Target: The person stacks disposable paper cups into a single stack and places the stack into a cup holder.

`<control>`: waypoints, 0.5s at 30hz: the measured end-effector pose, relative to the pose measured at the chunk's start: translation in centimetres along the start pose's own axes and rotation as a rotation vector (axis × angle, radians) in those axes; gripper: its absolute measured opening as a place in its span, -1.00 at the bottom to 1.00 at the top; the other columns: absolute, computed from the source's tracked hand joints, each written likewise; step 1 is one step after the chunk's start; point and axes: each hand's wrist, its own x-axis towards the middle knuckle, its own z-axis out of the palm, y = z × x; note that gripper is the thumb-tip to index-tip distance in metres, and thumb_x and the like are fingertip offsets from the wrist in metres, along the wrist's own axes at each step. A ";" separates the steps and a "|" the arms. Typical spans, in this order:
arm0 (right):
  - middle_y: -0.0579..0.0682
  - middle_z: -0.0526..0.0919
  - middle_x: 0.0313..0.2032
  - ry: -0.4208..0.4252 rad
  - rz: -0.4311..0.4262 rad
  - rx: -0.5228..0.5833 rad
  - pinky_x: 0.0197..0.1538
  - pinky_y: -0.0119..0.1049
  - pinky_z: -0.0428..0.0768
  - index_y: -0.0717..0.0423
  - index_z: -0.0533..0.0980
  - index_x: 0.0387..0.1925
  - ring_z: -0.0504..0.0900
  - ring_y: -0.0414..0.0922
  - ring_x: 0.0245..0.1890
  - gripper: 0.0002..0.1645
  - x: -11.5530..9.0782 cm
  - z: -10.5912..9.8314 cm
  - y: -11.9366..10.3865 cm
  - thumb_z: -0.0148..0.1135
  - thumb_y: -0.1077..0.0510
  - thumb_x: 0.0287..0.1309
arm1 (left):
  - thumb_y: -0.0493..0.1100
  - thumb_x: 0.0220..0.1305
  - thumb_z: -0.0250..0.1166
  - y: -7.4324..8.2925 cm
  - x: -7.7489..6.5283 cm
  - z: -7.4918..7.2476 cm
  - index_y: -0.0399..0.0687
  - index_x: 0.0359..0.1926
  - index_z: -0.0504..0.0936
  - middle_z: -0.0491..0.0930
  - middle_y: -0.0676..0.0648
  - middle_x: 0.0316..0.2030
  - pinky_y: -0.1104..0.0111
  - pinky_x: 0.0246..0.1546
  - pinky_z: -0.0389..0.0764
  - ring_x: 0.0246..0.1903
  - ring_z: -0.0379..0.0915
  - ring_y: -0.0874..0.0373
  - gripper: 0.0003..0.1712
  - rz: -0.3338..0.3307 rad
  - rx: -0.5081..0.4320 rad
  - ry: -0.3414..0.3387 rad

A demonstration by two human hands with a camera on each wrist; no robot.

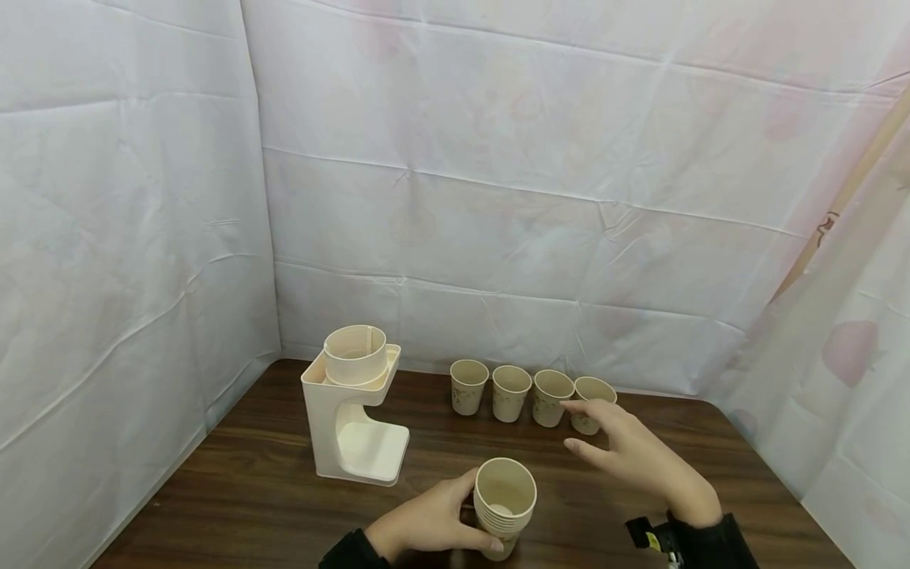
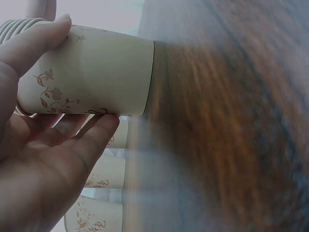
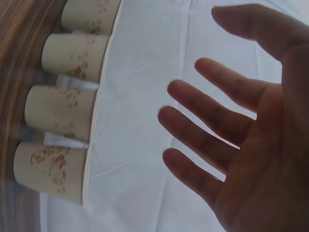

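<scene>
My left hand (image 1: 442,515) grips a stack of nested paper cups (image 1: 505,506) near the table's front edge, thumb on one side and fingers on the other. Up close in the left wrist view, the stack's outer cup (image 2: 96,72) is cream with a brown flower print. My right hand (image 1: 629,450) hovers with spread fingers and holds nothing. Behind it several single paper cups stand upright in a row, among them the leftmost cup (image 1: 468,387) and the rightmost cup (image 1: 594,405), which the hand partly covers in the head view.
A cream cup-dispenser-like stand (image 1: 323,431) with a round open cylinder (image 1: 355,356) on top stands left of the row. The dark wooden table (image 1: 249,474) meets white cloth walls (image 1: 498,197) at the back and sides.
</scene>
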 end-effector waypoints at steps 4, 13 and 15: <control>0.01 0.55 0.06 0.051 0.065 -0.091 -0.01 0.13 0.49 0.07 0.41 0.13 0.44 0.00 0.06 -0.41 -0.1 0.1 1.0 0.26 -0.09 0.12 | -0.03 0.04 0.42 -0.3 0.1 0.0 0.15 0.27 0.20 0.50 -0.01 0.06 0.41 -0.02 0.54 0.02 0.42 0.17 -0.19 0.000 -0.018 -0.004; 0.16 0.56 0.02 0.109 0.200 -0.223 -0.09 0.22 0.47 0.09 0.40 0.16 0.46 0.14 -0.03 -0.36 -0.5 0.4 2.8 0.26 -0.12 0.10 | -0.03 0.03 0.43 -0.5 0.1 0.1 0.17 0.26 0.20 0.50 -0.02 0.06 0.41 -0.03 0.54 0.01 0.42 0.17 -0.18 0.004 -0.024 0.001; 0.21 0.55 0.02 0.107 0.213 -0.220 -0.08 0.24 0.46 0.12 0.40 0.16 0.44 0.18 -0.01 -0.35 -0.5 0.5 3.2 0.26 -0.12 0.10 | -0.04 0.03 0.43 -0.5 0.1 0.1 0.16 0.26 0.20 0.50 -0.03 0.05 0.41 -0.03 0.54 0.01 0.43 0.17 -0.19 0.005 -0.017 0.002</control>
